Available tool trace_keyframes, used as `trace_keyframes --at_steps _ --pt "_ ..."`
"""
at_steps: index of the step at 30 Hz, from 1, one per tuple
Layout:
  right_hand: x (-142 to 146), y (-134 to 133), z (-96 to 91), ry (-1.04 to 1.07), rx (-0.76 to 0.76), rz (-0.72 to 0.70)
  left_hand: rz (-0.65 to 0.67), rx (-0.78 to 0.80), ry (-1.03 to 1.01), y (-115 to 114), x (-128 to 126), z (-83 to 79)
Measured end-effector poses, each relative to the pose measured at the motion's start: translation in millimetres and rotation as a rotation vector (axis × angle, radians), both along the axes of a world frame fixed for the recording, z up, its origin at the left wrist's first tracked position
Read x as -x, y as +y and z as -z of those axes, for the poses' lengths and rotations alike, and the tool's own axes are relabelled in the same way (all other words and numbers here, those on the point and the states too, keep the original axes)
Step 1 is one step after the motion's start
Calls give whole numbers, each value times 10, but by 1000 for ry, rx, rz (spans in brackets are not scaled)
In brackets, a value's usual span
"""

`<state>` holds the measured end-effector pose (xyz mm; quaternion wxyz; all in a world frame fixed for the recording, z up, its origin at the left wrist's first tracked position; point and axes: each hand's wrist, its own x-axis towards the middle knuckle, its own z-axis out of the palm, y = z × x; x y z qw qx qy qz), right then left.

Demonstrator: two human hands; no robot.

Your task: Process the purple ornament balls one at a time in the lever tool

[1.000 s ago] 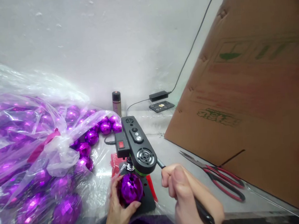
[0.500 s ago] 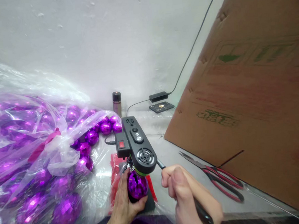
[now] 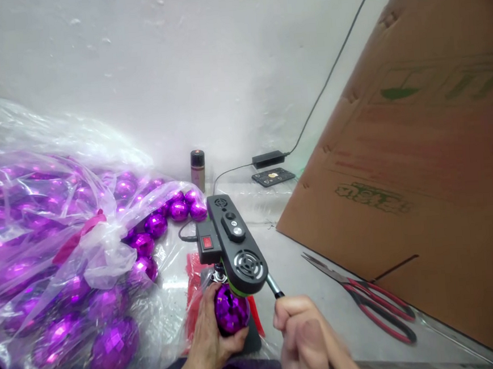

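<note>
My left hand (image 3: 207, 334) is curled around a shiny purple faceted ball (image 3: 232, 310), fingers on its left side and thumb below. The ball sits right under the front end of a small black press-like machine (image 3: 237, 236) with a red switch (image 3: 207, 242) on its side box. My right hand (image 3: 303, 330) is closed in a fist around the lever (image 3: 275, 284) that sticks out from the machine's right side. The lever's black grip is mostly hidden by the fingers. Red material (image 3: 194, 294) lies around the machine's dark base.
A clear plastic bag (image 3: 107, 258) full of purple balls covers the left side. Long-nose pliers (image 3: 357, 295) with red-black handles lie at right, before a big cardboard box (image 3: 398, 155). Behind are a bottle (image 3: 198, 171), a phone (image 3: 273, 176) and a power adapter (image 3: 269, 159).
The whole view has shifted slightly, so things appear a little further right. My right hand and the lever's grip end have dropped a little. My left hand still holds the ball beneath the machine.
</note>
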<state>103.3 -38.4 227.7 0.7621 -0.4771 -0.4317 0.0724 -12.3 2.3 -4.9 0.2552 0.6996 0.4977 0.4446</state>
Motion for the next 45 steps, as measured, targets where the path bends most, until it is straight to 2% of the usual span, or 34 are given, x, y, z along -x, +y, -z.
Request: trace_keyframes --at_steps 3,6,9,16,28,38,43,45 --pt "-116 72 109 -116 -108 -30 -2 -16 -9 -10 -40 -61" --pt "-224 127 202 -203 -194 -84 -65 -66 -49 -13 -118 -89" --pt "-266 140 251 -214 -199 -100 -117 -79 -78 -9 -182 -73" --pt "-248 145 279 -221 -210 -79 -132 -75 -89 16 -188 -59" --pt "-276 162 354 -212 -231 -97 -121 -65 -94 15 -207 -87" --pt "-248 164 343 -194 -233 -84 -128 -52 -87 4 -213 -152" --pt "-230 166 386 -172 -242 -69 -139 -51 -75 9 -198 -142" --pt "-202 152 428 -170 -241 -53 -103 -43 -45 17 -153 -116"
